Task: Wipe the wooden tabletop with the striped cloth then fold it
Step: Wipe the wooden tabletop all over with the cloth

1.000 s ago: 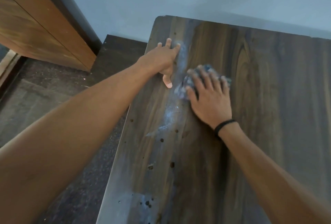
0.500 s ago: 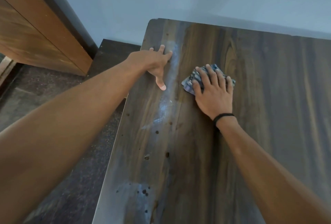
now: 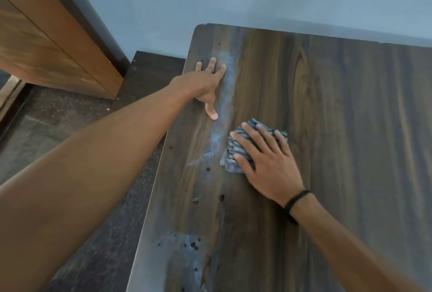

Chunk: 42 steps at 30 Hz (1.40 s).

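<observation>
Wooden bench point(image 3: 350, 128) wiping is my step now: my right hand point(image 3: 268, 163) presses flat, fingers straight, on the bunched striped cloth point(image 3: 232, 149) beside a white smear point(image 3: 224, 104), my left hand point(image 3: 205, 83) rests flat near the edge, so next I should slide the cloth over it.

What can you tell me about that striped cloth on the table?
The striped cloth is a small bunched wad of soft fabric, with blue-grey, dark and pale stripes. It lies on the wooden tabletop toward its left edge, just right of a whitish smear. The right hand presses on it with spread, straight fingers, covering most of it.
</observation>
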Motion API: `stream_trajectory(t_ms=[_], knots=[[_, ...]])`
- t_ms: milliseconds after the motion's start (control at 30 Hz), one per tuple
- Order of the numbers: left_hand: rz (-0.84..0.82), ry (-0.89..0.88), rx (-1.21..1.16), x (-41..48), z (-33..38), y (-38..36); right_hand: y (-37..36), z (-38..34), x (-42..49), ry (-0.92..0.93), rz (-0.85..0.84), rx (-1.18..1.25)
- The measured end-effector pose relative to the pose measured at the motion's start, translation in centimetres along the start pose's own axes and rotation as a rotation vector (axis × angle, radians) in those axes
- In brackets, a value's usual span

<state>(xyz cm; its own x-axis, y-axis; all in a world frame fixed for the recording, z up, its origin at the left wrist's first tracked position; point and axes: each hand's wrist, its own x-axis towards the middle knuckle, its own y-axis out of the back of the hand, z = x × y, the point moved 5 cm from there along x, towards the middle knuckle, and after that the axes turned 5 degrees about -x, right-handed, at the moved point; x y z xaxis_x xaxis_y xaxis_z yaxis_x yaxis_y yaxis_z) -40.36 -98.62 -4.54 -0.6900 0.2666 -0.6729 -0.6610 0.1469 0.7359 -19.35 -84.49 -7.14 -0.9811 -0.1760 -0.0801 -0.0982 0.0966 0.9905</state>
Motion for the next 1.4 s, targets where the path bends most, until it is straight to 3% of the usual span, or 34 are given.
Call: stream_trajectory(t_ms=[133,300,467,567,633,767,800,900,967,1100,1133,1200,1267,1400], knots=[[0.009,-0.003,0.006,-0.1,0.0,0.3,0.4,2.3,3.5,-0.319,0.063,0.067],[0.024,-0.013,-0.001,-0.3,0.0,-0.1,-0.8,-2.4,-1.6,0.004,0.033,0.007],[0.073,-0.029,0.046,-1.7,0.1,-0.4,-0.1,0.0,1.7,-0.297,0.048,0.051],[0.011,-0.022,0.055,-2.6,0.4,-2.0,-0.9,-3.9,-2.9,-0.045,0.034,0.021],[-0.014,-0.015,0.044,-2.8,0.4,-2.8,-0.8,-2.6,-4.9,0.019,0.023,0.011],[-0.012,-0.005,0.016,-2.9,0.6,-2.4,-0.2,0.6,-1.1,-0.353,0.095,0.045],[-0.014,-0.005,0.016,-3.0,0.7,-2.4,-0.4,-0.7,-1.3,-0.359,0.102,0.047],[-0.008,-0.008,0.022,-3.3,0.8,-2.5,-1.4,-5.4,-5.4,-0.007,0.045,0.025],[0.009,-0.016,0.014,-3.4,0.6,-2.6,-1.3,-3.7,-6.3,0.047,0.058,0.005],[0.051,-0.045,0.0,-3.9,0.2,-2.9,-0.6,-0.6,-2.4,-0.349,0.102,0.04],[0.05,-0.05,-0.003,-4.1,0.3,-3.3,-0.7,-2.1,-2.7,-0.322,0.107,0.034],[0.017,-0.047,-0.01,-4.5,0.5,-4.3,-1.5,-5.6,-5.5,-0.072,0.075,0.019],[-0.002,-0.043,-0.006,-4.7,0.5,-5.2,-1.6,-5.2,-8.0,0.063,0.056,0.002],[0.011,-0.053,-0.01,-5.2,0.3,-5.2,-1.0,-2.4,-5.2,-0.275,0.098,0.032]])
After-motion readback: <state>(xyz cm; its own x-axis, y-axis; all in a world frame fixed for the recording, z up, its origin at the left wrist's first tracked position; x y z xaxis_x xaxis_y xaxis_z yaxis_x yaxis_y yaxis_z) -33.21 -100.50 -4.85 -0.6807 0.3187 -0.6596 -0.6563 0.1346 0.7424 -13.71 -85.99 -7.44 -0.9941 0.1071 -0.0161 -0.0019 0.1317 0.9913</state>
